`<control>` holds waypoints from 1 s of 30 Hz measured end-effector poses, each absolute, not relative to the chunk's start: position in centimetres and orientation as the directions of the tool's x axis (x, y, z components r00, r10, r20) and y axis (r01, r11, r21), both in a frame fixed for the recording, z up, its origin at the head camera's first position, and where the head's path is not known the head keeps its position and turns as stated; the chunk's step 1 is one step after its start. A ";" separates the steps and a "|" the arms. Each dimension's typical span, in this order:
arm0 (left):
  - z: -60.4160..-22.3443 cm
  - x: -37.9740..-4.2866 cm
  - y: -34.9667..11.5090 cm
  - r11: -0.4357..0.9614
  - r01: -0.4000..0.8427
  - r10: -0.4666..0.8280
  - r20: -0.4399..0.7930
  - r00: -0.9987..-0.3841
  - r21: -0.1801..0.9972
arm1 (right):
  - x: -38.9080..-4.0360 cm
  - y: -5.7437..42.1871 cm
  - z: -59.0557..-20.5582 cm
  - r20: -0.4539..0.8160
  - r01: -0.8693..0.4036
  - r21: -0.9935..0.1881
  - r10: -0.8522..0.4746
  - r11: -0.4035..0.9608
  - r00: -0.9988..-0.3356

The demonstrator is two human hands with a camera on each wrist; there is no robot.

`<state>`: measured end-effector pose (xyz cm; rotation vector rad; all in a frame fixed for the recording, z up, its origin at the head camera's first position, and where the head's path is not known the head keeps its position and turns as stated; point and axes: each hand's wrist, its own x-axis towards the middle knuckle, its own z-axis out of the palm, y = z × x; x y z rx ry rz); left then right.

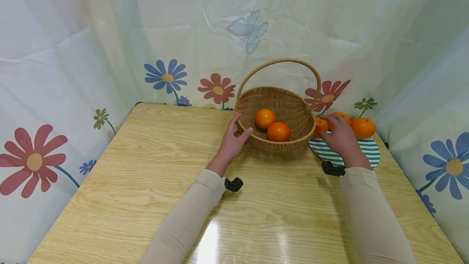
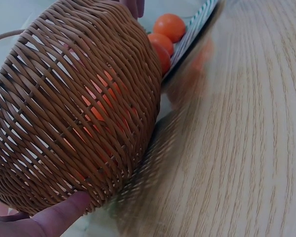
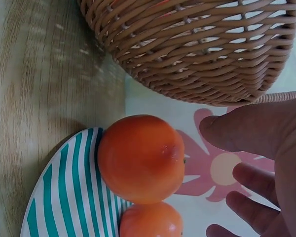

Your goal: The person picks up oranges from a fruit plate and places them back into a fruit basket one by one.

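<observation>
A light-brown wood-grain tabletop (image 1: pixel 146 162) reflects patches of white light near its front. At its far right lies a round, green-and-white striped plate (image 1: pixel 370 152), just beside a brown woven oval handled basket (image 1: pixel 275 146)

- A curtained-off tabletop nook; whether in a home or a studio cannot be told.
- Pale, creased curtain (image 1: pixel 110 11) printed with red and blue flowers (image 1: pixel 34 162) and a light-blue butterfly (image 1: pixel 250 30) surrounds three sides.
- Glossy, light-brown wood-grain table (image 1: pixel 128 166) stands inside it.
</observation>
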<state>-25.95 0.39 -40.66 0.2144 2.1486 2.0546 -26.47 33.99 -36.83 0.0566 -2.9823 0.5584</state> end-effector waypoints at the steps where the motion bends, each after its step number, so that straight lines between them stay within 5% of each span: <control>1: -41.1 -26.2 0.5 0.045 -0.001 0.207 -0.010 -0.978 0.999 | -26.6 34.1 -36.8 0.106 -0.056 -0.358 -0.019 0.932 -0.994; 30: -42.8 -27.0 0.9 0.027 0.012 0.161 0.007 -0.987 1.000 | -29.0 35.6 -38.3 0.044 0.001 -0.400 0.021 0.917 -0.999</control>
